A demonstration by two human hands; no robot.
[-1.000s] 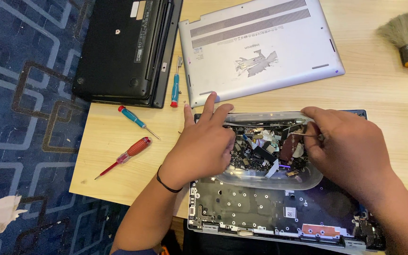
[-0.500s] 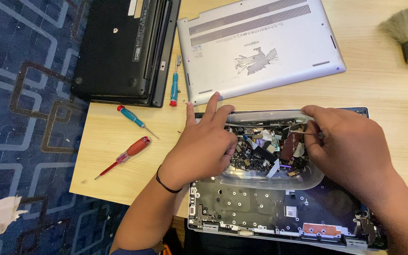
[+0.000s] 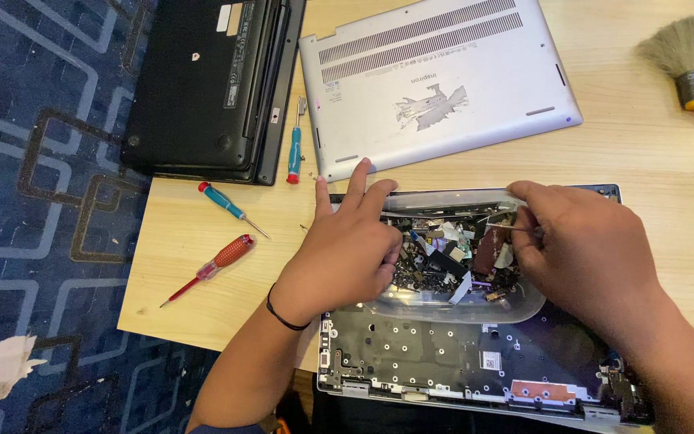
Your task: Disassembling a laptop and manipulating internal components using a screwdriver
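bright, even overhead light, soft shadows under the hands, mild glare on the silver cover [image 3: 435, 80].

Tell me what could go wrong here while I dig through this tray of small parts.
The clear tray rests on the opened laptop, so a nudge from the left hand might spill bits onto its exposed insides. The right hand pinches something thin over the pile; it could drop back in. The red screwdriver lies near the table edge and might roll off.
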